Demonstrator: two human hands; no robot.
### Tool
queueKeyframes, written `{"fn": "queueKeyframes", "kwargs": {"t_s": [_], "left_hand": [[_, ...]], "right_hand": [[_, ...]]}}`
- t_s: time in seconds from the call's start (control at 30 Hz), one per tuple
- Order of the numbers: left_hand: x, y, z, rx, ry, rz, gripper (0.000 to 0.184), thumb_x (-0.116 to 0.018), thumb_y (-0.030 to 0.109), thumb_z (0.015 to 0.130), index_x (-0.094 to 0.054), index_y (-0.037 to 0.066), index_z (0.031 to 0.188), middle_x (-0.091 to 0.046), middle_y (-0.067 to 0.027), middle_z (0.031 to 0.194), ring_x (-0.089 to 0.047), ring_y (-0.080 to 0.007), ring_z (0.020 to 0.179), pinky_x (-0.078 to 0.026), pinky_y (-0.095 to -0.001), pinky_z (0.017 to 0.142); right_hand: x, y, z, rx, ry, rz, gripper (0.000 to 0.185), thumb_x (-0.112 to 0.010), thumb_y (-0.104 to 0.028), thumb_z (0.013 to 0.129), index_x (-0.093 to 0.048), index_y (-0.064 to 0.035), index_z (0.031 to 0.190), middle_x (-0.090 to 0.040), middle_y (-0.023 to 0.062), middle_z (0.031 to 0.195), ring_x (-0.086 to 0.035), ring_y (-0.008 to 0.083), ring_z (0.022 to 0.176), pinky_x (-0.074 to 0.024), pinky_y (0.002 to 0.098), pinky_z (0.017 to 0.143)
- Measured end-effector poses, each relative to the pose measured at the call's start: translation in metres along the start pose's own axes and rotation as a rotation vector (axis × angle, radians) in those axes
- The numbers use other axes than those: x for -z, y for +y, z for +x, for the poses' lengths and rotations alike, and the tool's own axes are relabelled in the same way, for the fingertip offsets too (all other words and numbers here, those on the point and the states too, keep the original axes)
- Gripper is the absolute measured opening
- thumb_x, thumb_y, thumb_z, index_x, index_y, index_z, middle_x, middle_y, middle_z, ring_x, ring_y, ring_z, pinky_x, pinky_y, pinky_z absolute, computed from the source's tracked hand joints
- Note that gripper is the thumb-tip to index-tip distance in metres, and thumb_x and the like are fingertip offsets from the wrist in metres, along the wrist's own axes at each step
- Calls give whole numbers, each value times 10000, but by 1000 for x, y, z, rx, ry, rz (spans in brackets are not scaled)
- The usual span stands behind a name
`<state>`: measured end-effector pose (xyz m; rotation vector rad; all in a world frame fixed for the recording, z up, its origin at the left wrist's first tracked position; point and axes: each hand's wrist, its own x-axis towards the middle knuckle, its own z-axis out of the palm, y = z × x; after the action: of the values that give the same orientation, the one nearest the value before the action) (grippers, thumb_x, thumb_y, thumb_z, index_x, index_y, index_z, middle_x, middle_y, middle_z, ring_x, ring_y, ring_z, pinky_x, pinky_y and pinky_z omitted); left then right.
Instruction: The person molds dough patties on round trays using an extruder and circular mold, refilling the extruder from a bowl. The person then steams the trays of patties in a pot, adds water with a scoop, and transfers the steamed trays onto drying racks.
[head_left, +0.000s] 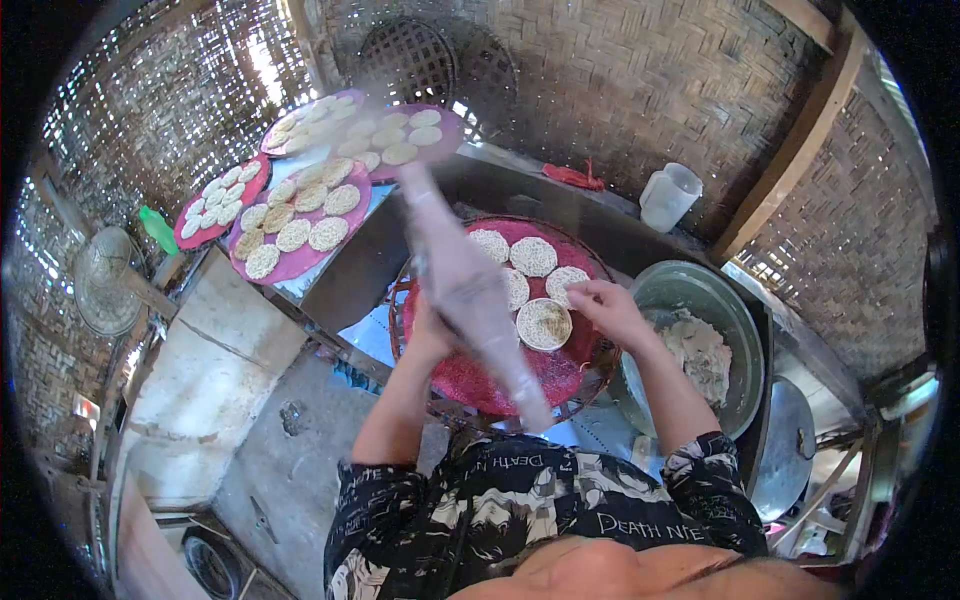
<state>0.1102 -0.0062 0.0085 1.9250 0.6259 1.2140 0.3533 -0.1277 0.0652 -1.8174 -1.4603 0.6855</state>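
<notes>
five or more grainy white rounds (pixel 533 257) lie, in the head view, on a red mat (pixel 565 375), close-set in one layer, probably so none gets pressed out of shape by another. the mat lies in a woven basket (pixel 601 375), whose raised edge likely keeps it from sliding. the right hand (pixel 608 308) curls in at the edge of the rightmost round; whether its grip pinches that edge or only rests there, i cannot tell. the left hand (pixel 433 335) is at the mat's left side, perhaps steadying it, but a blurred pale strip (pixel 470 280) crosses before it and i cannot tell its grip either. the nearest round is flat and crumbly, with a brownish patch and a thin, smooth-looking rim. beside the right arm a deep green basin (pixel 690 288) holds a lumpy, pasty white mass (pixel 700 355), well within reach. more rounds, some tan, dot the pink mats (pixel 290 265) at left, spread perhaps to let air at each. a cloudy plastic jug (pixel 670 198) stands behind the basket, near a wall of woven bamboo (pixel 640 80).
</notes>
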Motion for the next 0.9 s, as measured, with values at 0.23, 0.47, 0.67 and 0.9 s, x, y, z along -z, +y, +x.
{"fn": "queueKeyframes", "kwargs": {"t_s": [0.23,0.47,0.67,0.9], "left_hand": [[95,-57,-95,389,185,339,468,-702,268,647,-546,44,1027,-581,-100,1022,-542,-213,970,-414,-328,838],[153,-68,-154,626,269,565,468,-704,262,649,-539,42,1028,-581,-98,1007,-542,-213,961,-414,-330,836],[158,-68,-170,681,272,608,468,-706,256,651,-533,41,1028,-580,-97,994,-542,-213,953,-413,-332,835],[158,-65,-173,687,242,631,468,-708,250,654,-525,39,1029,-580,-95,979,-541,-213,944,-413,-335,834]], "right_hand": [[-26,39,10,-64,114,-490,301,-559,-344,739,-652,-59,725,-612,146,797,-581,326,767,-454,416,677],[-29,39,12,11,126,-519,285,-558,-320,733,-642,-48,733,-602,147,778,-576,322,752,-448,418,666],[-11,31,-11,-18,213,-280,268,-598,-296,704,-616,-30,688,-589,147,723,-579,294,702,-445,370,624],[-40,14,-57,-37,-13,-382,240,-587,-304,669,-635,-69,654,-603,121,750,-586,300,725,-461,400,654]]}}
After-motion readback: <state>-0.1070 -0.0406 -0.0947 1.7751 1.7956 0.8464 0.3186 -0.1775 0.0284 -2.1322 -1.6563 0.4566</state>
